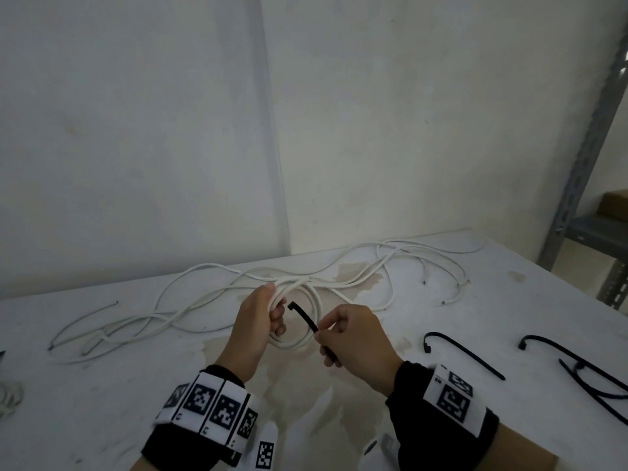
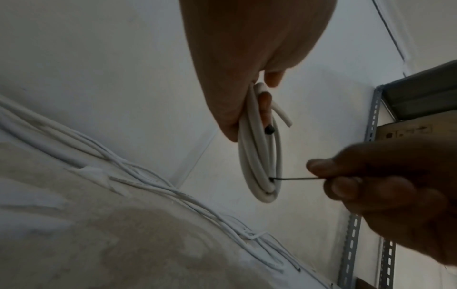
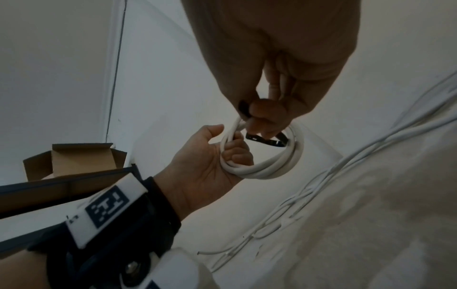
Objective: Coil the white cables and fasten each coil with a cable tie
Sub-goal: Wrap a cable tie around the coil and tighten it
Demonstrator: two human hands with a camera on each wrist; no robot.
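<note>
My left hand [image 1: 268,317] grips a small coil of white cable [image 1: 306,338] above the white table [image 1: 102,402], fingers curled through the loop. My right hand [image 1: 334,331] pinches a black cable tie [image 1: 304,316] whose head end pokes into the coil's opening. From the left wrist the coil [image 2: 262,156] hangs from my fingers and the tie [image 2: 296,178] crosses it edge-on. The right wrist view shows the coil [image 3: 267,166] in my left palm and the tie [image 3: 267,140] inside the ring.
Several loose white cables [image 1: 238,290] sprawl across the far half of the table. More black cable ties [image 1: 465,355] lie at the right. Another white coil [image 1: 10,396] sits at the left edge. A metal shelf rack [image 1: 584,185] stands right; an open cardboard box [image 3: 74,160] is nearby.
</note>
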